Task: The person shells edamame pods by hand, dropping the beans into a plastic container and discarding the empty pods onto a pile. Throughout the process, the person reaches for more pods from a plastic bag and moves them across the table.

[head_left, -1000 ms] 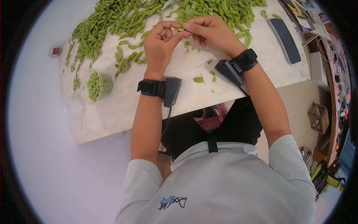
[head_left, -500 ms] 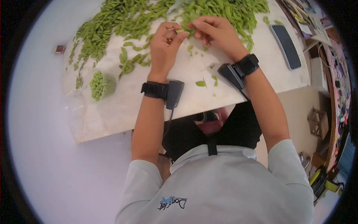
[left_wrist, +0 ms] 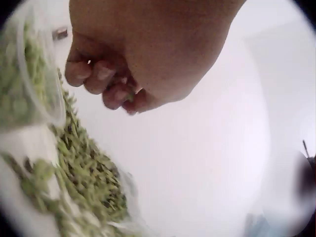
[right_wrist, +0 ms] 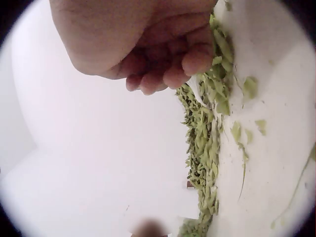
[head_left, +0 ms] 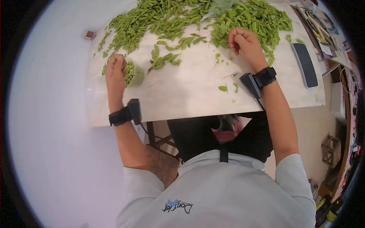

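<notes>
My left hand (head_left: 115, 73) is at a clear plastic cup (head_left: 139, 74) of shelled green soybeans (head_left: 130, 71), on the table's left side. In the left wrist view, its thumb and fingertips pinch a small green soybean (left_wrist: 131, 96), mostly hidden by the fingers, and the cup's rim (left_wrist: 58, 118) stands beside the hand. My right hand (head_left: 247, 45) hovers at the near edge of a heap of opened pods (head_left: 258, 19). Its fingers (right_wrist: 175, 76) hang loosely curled in the right wrist view, with nothing visible in them.
Whole soybean pods (head_left: 137, 26) spread over the back left of the table (head_left: 182, 91), and a small cluster of pods (head_left: 164, 60) lies in the middle. A clear plastic bag (head_left: 220, 7) lies between the heaps. On the right lies a phone (head_left: 305, 65). Leaf scraps (head_left: 223, 88) dot the front.
My hands, together over a pod at first, have come apart. The left has swung left and down to the cup; the right has stayed near the heap of opened pods. The head view has shifted.
</notes>
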{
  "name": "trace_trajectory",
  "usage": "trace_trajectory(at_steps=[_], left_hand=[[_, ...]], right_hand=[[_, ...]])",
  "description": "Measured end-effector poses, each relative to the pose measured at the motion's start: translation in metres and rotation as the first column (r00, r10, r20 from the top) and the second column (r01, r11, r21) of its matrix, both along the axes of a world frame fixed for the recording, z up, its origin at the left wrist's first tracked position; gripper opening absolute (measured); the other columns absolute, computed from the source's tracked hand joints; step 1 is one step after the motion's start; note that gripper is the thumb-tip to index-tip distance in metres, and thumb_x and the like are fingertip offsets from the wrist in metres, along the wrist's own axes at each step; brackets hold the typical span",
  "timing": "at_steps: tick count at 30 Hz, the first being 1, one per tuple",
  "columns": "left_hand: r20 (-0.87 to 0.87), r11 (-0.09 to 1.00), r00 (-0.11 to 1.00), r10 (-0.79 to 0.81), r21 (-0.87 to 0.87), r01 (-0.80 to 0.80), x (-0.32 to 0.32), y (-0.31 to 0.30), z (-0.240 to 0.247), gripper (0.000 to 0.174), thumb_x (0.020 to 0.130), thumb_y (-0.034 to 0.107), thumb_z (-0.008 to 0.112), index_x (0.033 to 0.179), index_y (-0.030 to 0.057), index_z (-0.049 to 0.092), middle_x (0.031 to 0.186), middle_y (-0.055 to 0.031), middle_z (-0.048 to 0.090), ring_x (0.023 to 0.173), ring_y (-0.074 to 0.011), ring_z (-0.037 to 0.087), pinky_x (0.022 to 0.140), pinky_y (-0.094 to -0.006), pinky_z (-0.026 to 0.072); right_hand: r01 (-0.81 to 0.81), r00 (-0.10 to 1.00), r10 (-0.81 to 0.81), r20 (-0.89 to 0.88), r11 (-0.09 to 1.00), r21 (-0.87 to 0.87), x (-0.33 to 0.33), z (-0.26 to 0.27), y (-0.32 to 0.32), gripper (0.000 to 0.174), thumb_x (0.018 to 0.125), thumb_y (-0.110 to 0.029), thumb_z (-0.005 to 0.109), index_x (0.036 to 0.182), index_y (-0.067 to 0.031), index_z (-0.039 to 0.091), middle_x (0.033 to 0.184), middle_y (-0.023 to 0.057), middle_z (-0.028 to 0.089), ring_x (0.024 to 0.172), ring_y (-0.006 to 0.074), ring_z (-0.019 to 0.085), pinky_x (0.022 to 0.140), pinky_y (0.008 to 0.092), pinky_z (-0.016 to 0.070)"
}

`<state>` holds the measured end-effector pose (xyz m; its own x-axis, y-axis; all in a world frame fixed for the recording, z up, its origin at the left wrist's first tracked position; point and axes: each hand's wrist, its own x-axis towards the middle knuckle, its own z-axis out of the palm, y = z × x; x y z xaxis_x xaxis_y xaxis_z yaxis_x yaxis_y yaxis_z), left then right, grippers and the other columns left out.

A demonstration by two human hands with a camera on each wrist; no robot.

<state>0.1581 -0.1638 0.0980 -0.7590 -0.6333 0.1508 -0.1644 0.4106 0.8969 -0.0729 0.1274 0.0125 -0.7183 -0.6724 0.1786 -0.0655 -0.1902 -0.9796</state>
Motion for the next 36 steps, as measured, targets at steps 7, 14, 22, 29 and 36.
trace_trajectory(at_steps=[7,14,22,29,36], left_hand=[[0.336,0.843,0.933,0.129,-0.533,0.075,0.026,-0.027,-0.01,0.019,0.087,0.021,0.059,0.098,0.0053,0.061,0.078,-0.0045,0.058,0.066,-0.0127,0.051,0.063,-0.0284,0.0433],[0.279,0.763,0.956,0.088,-0.636,0.115,0.001,0.002,0.013,0.022,0.085,0.016,0.062,0.104,0.0051,0.063,0.095,-0.0064,0.066,0.074,-0.0168,0.055,0.07,-0.0294,0.0455],[0.441,0.767,0.897,-0.035,-0.563,0.307,-0.063,0.025,0.016,0.027,0.085,0.028,0.06,0.103,0.0083,0.064,0.09,-0.0099,0.066,0.082,-0.0233,0.062,0.073,-0.0322,0.047],[0.515,0.691,0.855,-0.061,-0.596,0.408,-0.116,0.013,-0.002,0.026,0.086,0.025,0.061,0.105,0.0079,0.064,0.095,-0.0105,0.067,0.086,-0.0248,0.062,0.077,-0.034,0.0478],[0.44,0.658,0.898,-0.022,-0.67,0.344,-0.155,0.02,-0.036,0.024,0.086,0.024,0.052,0.104,0.0159,0.067,0.092,-0.0134,0.067,0.083,-0.0302,0.063,0.075,-0.0388,0.0492]], right_hand=[[-0.07,0.997,0.072,0.02,0.995,-0.071,-0.005,-0.006,0.001,0.024,0.09,-0.017,0.04,0.071,-0.006,0.051,0.06,-0.0001,0.049,0.052,0.007,0.044,0.046,0.0223,0.0364],[-0.021,1.0,0.022,0.009,0.998,-0.053,-0.003,-0.004,0.001,0.028,0.094,-0.022,0.04,0.075,-0.0055,0.052,0.061,0.0003,0.051,0.05,0.0075,0.045,0.044,0.0227,0.0369],[0.088,0.996,-0.088,-0.019,0.996,-0.033,-0.009,-0.007,0.001,0.028,0.095,-0.024,0.04,0.081,-0.003,0.052,0.062,0.0026,0.056,0.047,0.0082,0.047,0.044,0.0238,0.0377],[0.19,0.981,-0.192,-0.04,0.98,-0.056,-0.001,0.003,0.0,0.03,0.094,-0.025,0.044,0.079,-0.0026,0.058,0.067,0.0042,0.062,0.048,0.0088,0.048,0.045,0.0243,0.0391],[0.216,0.976,-0.213,0.051,0.973,-0.075,-0.008,-0.004,0.006,0.041,0.094,-0.033,0.048,0.067,-0.0038,0.056,0.059,0.002,0.055,0.048,0.0086,0.047,0.046,0.024,0.0377]])
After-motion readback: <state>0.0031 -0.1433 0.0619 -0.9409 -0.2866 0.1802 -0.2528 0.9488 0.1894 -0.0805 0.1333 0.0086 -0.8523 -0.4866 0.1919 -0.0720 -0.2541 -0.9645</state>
